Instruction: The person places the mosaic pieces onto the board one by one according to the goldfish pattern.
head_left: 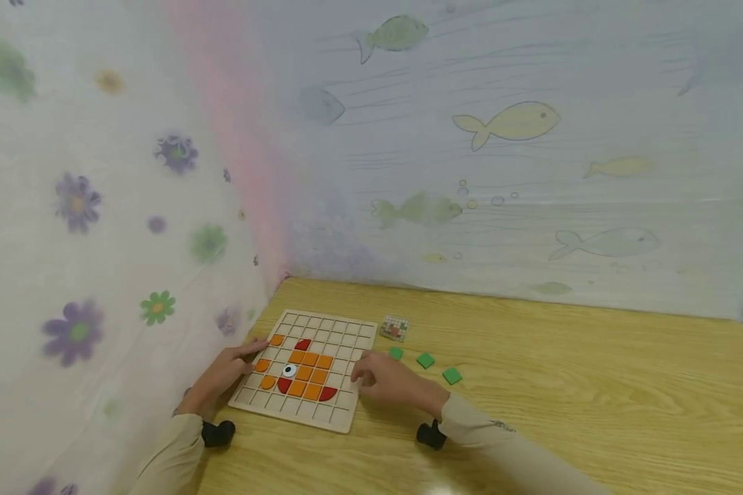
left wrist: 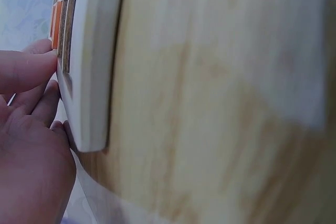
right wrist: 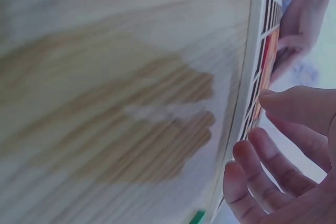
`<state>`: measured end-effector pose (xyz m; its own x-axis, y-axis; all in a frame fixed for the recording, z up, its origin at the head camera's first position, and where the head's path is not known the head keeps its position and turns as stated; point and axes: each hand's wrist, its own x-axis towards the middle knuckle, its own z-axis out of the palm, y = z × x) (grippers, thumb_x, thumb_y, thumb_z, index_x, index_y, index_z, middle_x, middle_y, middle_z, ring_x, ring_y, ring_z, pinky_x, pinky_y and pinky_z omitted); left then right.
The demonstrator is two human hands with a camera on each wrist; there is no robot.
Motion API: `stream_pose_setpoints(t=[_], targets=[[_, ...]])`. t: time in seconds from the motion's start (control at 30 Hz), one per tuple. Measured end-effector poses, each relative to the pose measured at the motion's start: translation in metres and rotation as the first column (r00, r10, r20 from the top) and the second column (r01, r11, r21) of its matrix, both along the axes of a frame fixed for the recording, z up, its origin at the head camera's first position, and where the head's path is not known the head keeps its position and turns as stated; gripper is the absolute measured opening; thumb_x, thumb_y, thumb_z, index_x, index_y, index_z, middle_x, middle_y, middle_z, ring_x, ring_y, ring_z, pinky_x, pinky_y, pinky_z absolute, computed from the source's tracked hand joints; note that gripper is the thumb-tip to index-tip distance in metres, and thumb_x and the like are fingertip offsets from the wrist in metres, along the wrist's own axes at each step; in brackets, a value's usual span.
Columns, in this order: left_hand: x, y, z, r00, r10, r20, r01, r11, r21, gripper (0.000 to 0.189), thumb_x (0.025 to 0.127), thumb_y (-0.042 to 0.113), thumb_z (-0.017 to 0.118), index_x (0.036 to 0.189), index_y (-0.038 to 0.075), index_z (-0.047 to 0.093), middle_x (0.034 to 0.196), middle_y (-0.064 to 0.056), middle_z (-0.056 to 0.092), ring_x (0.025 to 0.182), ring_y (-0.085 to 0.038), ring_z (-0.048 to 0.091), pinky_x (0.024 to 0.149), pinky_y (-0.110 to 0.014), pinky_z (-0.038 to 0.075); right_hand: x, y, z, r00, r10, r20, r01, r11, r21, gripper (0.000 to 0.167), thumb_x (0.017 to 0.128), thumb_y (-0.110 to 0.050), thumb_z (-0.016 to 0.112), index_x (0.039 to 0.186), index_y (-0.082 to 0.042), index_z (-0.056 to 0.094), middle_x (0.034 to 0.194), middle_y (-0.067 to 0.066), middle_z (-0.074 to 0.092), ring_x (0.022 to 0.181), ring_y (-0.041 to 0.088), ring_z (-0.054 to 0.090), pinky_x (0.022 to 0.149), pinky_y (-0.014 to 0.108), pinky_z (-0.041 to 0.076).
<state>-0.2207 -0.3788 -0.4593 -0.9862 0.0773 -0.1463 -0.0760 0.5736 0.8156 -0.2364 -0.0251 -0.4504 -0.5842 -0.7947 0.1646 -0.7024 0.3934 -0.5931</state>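
A square wooden grid board (head_left: 340, 348) lies on the table, set with orange square tiles (head_left: 309, 359), red rounded pieces (head_left: 328, 393) and a white eye piece (head_left: 289, 371). Three orange round pieces (head_left: 262, 366) sit in its left cells. My left hand (head_left: 225, 369) rests at the board's left edge, its fingers extended. In the left wrist view the thumb (left wrist: 26, 71) lies right at the board's rim. Over the right edge is my right hand (head_left: 386, 378), with loosely bent fingers (right wrist: 273, 161) spread apart and nothing visible between them.
Three green square tiles (head_left: 425, 360) lie on the table right of the board. A small picture card (head_left: 394, 328) with a grid pattern is by the board's far right corner. Printed sheets with flowers (head_left: 74, 331) and fish (head_left: 523, 122) stand along the table's left and far sides.
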Motion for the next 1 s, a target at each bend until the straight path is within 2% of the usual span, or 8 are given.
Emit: stream_pose_setpoints(t=[0.3, 0.53, 0.73, 0.93, 1.0], targets=[[-0.001, 0.002, 0.001, 1.0, -0.005, 0.018, 0.005, 1.0, -0.002, 0.061, 0.081, -0.006, 0.047, 0.141, 0.002, 0.043, 0.153, -0.022, 0.016, 0.141, -0.041, 0.006, 0.11, -0.056, 0.009, -0.003, 0.046, -0.004, 0.996, -0.078, -0.046, 0.079, 0.997, 0.017, 0.018, 0.084, -0.007, 0.068, 0.102, -0.007, 0.069, 0.101, 0.003, 0.059, 0.087, 0.017, 0.058, 0.072, 0.028, 0.049], [0.0, 0.0, 0.0, 1.0, -0.001, 0.023, 0.002, 1.0, -0.029, 0.062, 0.08, -0.006, 0.047, 0.142, 0.003, 0.042, 0.153, -0.024, 0.015, 0.141, -0.042, 0.005, 0.109, -0.057, 0.008, 0.002, 0.089, -0.002, 0.976, -0.178, -0.122, 0.183, 0.983, 0.034, 0.022, 0.08, -0.01, 0.072, 0.102, -0.006, 0.069, 0.101, 0.004, 0.056, 0.088, 0.021, 0.057, 0.072, 0.037, 0.05], [0.001, -0.002, 0.0, 1.0, -0.001, 0.03, 0.001, 1.0, -0.018, 0.063, 0.08, -0.005, 0.047, 0.142, 0.002, 0.042, 0.154, -0.023, 0.014, 0.141, -0.042, 0.003, 0.109, -0.057, 0.007, 0.008, 0.12, -0.003, 0.951, -0.262, -0.165, 0.269, 0.963, 0.026, 0.027, 0.079, -0.01, 0.073, 0.105, -0.005, 0.068, 0.101, 0.007, 0.055, 0.088, 0.023, 0.056, 0.07, 0.037, 0.05], [0.001, -0.001, 0.001, 0.999, 0.001, 0.04, -0.001, 1.0, -0.014, 0.063, 0.079, -0.005, 0.048, 0.142, 0.003, 0.042, 0.154, -0.023, 0.014, 0.141, -0.042, 0.003, 0.11, -0.057, 0.007, 0.014, 0.137, -0.008, 0.931, -0.317, -0.178, 0.326, 0.945, 0.022, 0.025, 0.079, -0.012, 0.073, 0.102, -0.004, 0.066, 0.096, 0.008, 0.055, 0.079, 0.02, 0.054, 0.063, 0.033, 0.049], [0.0, 0.0, 0.002, 0.999, 0.001, 0.041, 0.0, 1.0, -0.011, 0.064, 0.079, -0.005, 0.048, 0.142, 0.003, 0.041, 0.154, -0.023, 0.014, 0.141, -0.042, 0.003, 0.11, -0.057, 0.008, 0.015, 0.14, -0.011, 0.928, -0.335, -0.165, 0.339, 0.941, -0.006, 0.021, 0.078, -0.01, 0.072, 0.098, -0.004, 0.067, 0.093, 0.007, 0.056, 0.076, 0.017, 0.054, 0.062, 0.03, 0.048]])
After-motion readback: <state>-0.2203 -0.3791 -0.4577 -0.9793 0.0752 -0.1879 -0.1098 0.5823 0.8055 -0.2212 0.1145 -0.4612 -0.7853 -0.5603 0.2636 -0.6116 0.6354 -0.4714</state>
